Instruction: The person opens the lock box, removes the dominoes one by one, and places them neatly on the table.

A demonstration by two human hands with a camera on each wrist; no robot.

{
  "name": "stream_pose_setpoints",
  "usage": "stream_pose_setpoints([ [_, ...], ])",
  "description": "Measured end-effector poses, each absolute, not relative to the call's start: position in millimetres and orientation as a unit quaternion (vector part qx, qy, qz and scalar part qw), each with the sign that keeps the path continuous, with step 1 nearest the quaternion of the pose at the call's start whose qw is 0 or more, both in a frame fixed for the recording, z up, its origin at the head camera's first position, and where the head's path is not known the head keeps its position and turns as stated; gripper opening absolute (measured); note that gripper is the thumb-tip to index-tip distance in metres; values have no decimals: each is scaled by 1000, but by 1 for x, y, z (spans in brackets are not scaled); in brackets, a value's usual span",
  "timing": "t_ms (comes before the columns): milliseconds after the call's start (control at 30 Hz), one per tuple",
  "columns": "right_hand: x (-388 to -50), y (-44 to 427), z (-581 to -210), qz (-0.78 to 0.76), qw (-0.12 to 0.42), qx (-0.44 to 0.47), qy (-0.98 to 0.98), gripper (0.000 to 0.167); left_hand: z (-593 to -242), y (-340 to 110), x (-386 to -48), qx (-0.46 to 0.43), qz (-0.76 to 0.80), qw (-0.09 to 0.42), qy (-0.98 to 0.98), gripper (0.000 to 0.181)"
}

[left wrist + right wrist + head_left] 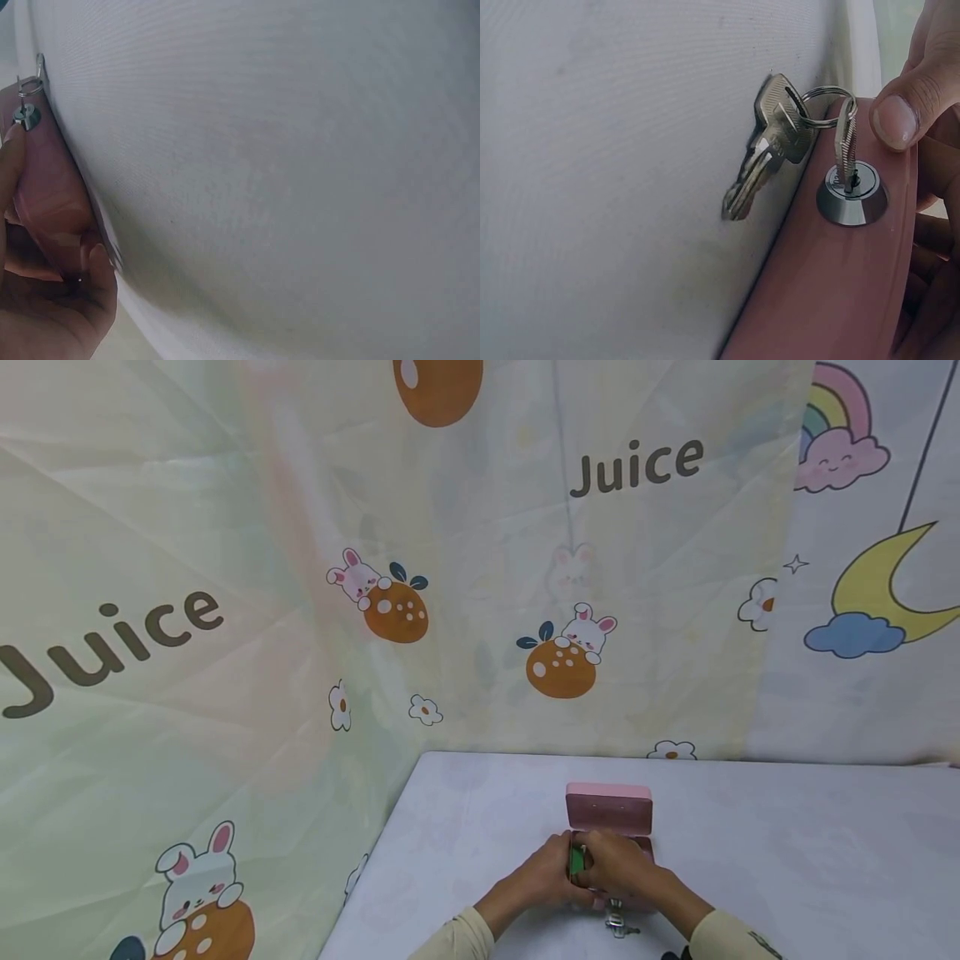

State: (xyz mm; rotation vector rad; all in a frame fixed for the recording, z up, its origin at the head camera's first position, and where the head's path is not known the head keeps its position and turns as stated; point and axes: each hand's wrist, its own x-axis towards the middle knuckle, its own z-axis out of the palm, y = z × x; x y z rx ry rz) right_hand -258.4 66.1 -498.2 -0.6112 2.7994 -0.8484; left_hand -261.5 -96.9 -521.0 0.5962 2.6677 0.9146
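A pink metal cash box (609,814) stands on the table with its lid raised. My left hand (546,872) grips the box's left side, its thumb on the front face near the lock. My right hand (618,862) reaches over the box's front into its inside. Between its thumb and fingers shows a green flat-sided thing (576,861), which it appears to pinch; its kind is mostly hidden. On the front face sits a round silver lock (851,199) with one key in it. A second key (776,131) hangs from the same ring against the white surface.
The white-covered table (787,852) stretches away to the right and behind the box. A printed cloth (480,610) hangs along the table's back and left side. At the bottom edge, near the right sleeve, a small dark thing (675,955) partly shows.
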Motion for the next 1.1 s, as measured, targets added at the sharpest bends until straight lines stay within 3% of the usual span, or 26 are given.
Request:
stream_pose_setpoints([
  [333, -258, 71, -496, -287, 53, -249, 923, 44, -522, -98, -262, 209, 321, 126, 915, 85],
  [1100, -256, 70, -501, -293, 46, -238, 925, 38, -519, -97, -260, 200, 326, 131, 915, 82],
])
